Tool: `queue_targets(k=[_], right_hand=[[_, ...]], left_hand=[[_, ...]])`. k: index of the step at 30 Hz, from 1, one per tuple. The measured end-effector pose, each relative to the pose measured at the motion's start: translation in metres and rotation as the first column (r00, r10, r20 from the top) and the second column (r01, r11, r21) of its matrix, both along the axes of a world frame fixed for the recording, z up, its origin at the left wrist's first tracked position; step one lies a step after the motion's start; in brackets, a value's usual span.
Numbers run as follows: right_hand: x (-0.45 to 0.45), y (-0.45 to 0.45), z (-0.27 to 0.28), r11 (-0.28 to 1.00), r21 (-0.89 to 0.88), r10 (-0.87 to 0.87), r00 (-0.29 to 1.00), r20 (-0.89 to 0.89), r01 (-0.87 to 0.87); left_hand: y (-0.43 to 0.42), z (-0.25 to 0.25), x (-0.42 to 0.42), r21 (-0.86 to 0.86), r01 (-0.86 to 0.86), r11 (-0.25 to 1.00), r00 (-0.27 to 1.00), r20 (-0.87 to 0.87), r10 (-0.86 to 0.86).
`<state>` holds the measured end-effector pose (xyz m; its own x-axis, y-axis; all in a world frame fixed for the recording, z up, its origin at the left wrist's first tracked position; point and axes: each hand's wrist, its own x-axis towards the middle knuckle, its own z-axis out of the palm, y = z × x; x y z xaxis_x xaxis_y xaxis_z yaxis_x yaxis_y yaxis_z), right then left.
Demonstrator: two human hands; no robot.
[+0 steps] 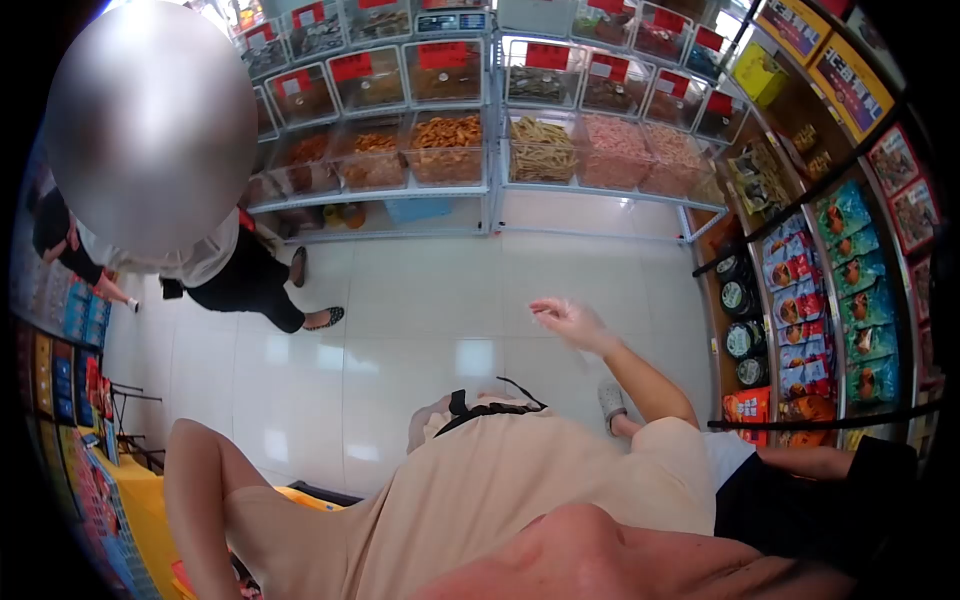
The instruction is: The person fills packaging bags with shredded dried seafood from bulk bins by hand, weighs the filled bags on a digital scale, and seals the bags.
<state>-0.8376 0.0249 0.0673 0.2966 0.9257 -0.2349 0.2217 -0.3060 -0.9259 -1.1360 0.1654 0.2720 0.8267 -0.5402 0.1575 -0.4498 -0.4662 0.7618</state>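
We are holding our right hand [572, 323] above the glossy white tiled floor [415, 350], fingers loosely bending; blur is hiding whether they grasp anything. Our left hand is lying outside the view, its fingers unknowable. Ahead, clear plastic bins of pink and yellowish snacks [541, 165] are sitting well apart on a white metal rack [494, 190], facing outward, probably for easy viewing.

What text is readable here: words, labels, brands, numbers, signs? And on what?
None clear enough to quote.
Red labels on the clear bins: too small, blurred.
Yellow-bordered signs, upper right: large characters, too blurred.
Blue-and-red bags, green bags: print too small.
Dark round tubs: labels too small.
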Motion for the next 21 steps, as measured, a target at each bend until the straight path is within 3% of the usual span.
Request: queue_targets(k=[4,6,10,12,13,14,15,16,18,20,21], right_hand=[[0.052,-0.008,-0.035,0.986,0.057,-0.152,0.983,-0.105,0.159],[0.071,0.003,-0.045,0.944,0.088,-0.269,0.897,-0.35,0.318],[0.142,0.044,-0.056,0.92,0.102,-0.3,0.85,-0.434,0.378],[0.187,0.069,-0.059,0.841,-0.175,-0.419,0.41,-0.81,0.513],[0.215,0.075,-0.07,0.817,-0.171,-0.437,0.397,-0.807,0.551],[0.246,0.077,-0.089,0.81,-0.03,-0.417,0.538,-0.733,0.586],[0.273,0.078,-0.098,0.8,0.099,-0.409,0.66,-0.63,0.591],[0.291,0.077,-0.087,0.776,0.093,-0.441,0.642,-0.627,0.624],[0.317,0.071,-0.052,0.679,0.026,-0.627,0.598,-0.5,0.734],[0.346,0.06,-0.038,0.598,0.022,-0.689,0.528,-0.496,0.801],[0.355,0.055,-0.036,0.558,0.029,-0.706,0.493,-0.508,0.829]], left_hand=[[0.034,-0.006,0.11,-0.087,0.054,0.995,0.998,-0.003,-0.055],[0.051,-0.009,0.173,-0.153,0.102,0.983,0.995,0.022,-0.1],[0.057,-0.011,0.345,-0.327,0.427,0.843,0.903,0.21,-0.376],[0.022,-0.017,0.425,-0.367,0.71,0.601,0.704,0.372,-0.605],[-0.003,-0.025,0.452,-0.356,0.818,0.452,0.573,0.44,-0.691],[-0.026,-0.034,0.471,-0.303,0.891,0.337,0.452,0.545,-0.706],[-0.037,-0.035,0.487,-0.3,0.922,0.242,0.373,0.534,-0.759],[-0.042,-0.034,0.501,-0.3,0.944,0.141,0.285,0.519,-0.806],[-0.043,-0.029,0.53,-0.262,0.964,0.034,0.167,0.504,-0.848],[-0.041,-0.013,0.556,-0.222,0.972,-0.075,0.046,0.495,-0.868],[-0.04,-0.001,0.562,-0.32,0.944,0.08,0.192,0.337,-0.922]])
